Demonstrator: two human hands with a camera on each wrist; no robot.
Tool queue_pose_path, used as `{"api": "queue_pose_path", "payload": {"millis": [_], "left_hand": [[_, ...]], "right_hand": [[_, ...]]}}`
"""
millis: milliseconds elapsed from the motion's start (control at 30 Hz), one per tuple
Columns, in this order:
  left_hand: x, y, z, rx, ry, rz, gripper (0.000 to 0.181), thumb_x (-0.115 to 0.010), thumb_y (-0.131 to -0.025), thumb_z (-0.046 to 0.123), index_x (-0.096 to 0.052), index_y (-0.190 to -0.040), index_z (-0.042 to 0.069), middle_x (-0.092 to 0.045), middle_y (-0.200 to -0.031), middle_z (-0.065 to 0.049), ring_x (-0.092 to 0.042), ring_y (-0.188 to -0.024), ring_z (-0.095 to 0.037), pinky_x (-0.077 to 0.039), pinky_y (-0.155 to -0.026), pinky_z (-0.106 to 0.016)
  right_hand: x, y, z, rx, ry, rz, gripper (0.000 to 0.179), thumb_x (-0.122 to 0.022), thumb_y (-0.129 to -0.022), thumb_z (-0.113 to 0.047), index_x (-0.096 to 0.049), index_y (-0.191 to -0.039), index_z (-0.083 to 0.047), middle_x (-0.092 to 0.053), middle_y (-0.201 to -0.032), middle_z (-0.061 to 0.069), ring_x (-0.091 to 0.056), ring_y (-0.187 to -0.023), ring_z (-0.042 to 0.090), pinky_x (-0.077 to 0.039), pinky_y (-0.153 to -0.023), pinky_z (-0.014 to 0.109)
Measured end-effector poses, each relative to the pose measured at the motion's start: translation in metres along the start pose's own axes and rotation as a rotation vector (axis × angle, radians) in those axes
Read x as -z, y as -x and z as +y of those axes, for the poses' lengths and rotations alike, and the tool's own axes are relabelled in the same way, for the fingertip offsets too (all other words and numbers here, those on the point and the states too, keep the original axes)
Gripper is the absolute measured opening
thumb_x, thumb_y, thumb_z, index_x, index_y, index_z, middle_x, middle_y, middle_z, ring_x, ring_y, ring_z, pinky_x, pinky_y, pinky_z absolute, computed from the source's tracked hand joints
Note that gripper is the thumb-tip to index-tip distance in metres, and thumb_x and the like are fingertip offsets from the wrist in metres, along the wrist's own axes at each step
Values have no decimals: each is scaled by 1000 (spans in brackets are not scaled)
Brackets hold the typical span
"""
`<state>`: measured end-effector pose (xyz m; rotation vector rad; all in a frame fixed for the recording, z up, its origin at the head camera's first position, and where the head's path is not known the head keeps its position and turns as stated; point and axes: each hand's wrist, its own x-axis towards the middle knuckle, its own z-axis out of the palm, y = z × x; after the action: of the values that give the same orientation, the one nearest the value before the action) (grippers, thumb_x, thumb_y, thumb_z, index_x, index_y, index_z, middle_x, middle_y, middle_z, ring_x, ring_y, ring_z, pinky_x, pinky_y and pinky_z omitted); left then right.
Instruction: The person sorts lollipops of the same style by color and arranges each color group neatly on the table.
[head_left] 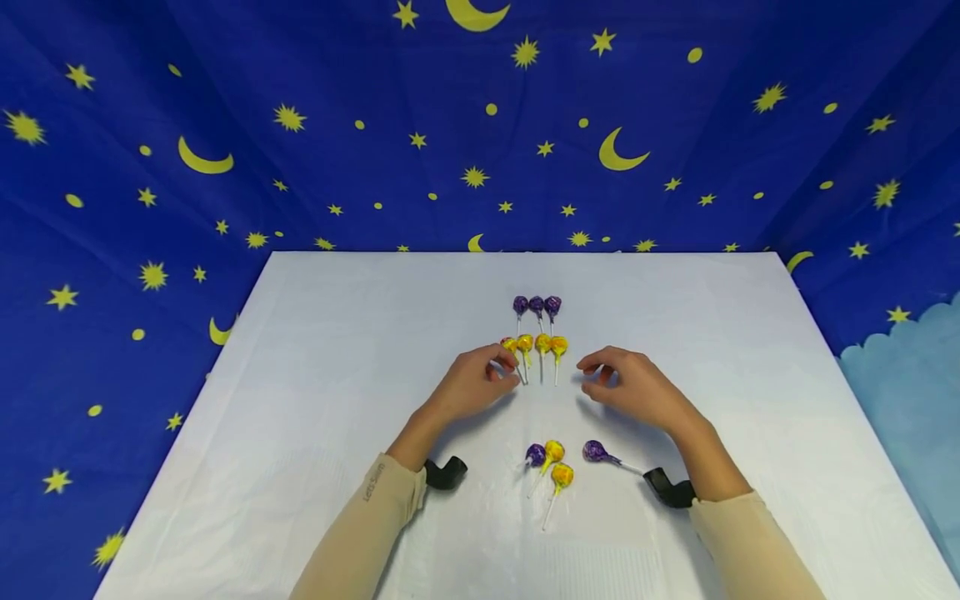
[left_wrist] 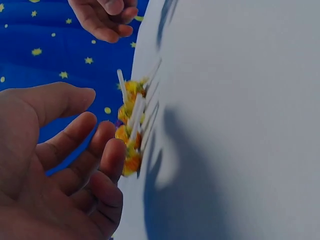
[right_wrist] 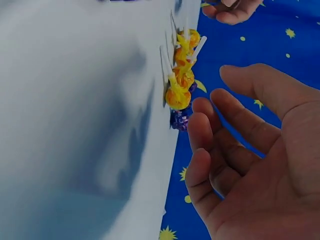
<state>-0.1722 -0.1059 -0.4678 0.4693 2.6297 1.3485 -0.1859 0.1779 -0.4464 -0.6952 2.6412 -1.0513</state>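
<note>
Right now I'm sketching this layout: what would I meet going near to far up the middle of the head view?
Front yellow lollipop, four lined-up yellow lollipops, three purple lollipops, starry curtain.

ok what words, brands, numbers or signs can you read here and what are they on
"Lets S...", on the left sleeve; the end of the second word is too small to read surely.
Lollipops: any print is too small or blurred to read.
No other readable text.
</note>
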Motion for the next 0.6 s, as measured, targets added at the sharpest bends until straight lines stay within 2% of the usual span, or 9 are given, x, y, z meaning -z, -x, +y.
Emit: {"api": "queue_pose_path", "payload": {"millis": [233, 600], "left_hand": [[-1, 9, 7, -9, -58, -63, 23, -67, -91, 28, -66, -108, 13, -63, -97, 7, -56, -74, -8, -46, -68, -30], [-7, 16, 11, -32, -56, -169, 31, -68, -91, 26, -65, -118, 12, -65, -103, 3, -57, -78, -9, -45, -72, -30]], "right_hand": [[-2, 15, -4, 43, 14, -55, 20, -72, -87, -22, -71, -104, -12, -60, -88, -9, -54, -73, 11, -46, -62, 29], [-12, 30, 0, 40, 5, -111, 21, -71, -87, -23, -71, -106, -13, -60, -88, -11, -55, -74, 8, -47, -66, 28]]}}
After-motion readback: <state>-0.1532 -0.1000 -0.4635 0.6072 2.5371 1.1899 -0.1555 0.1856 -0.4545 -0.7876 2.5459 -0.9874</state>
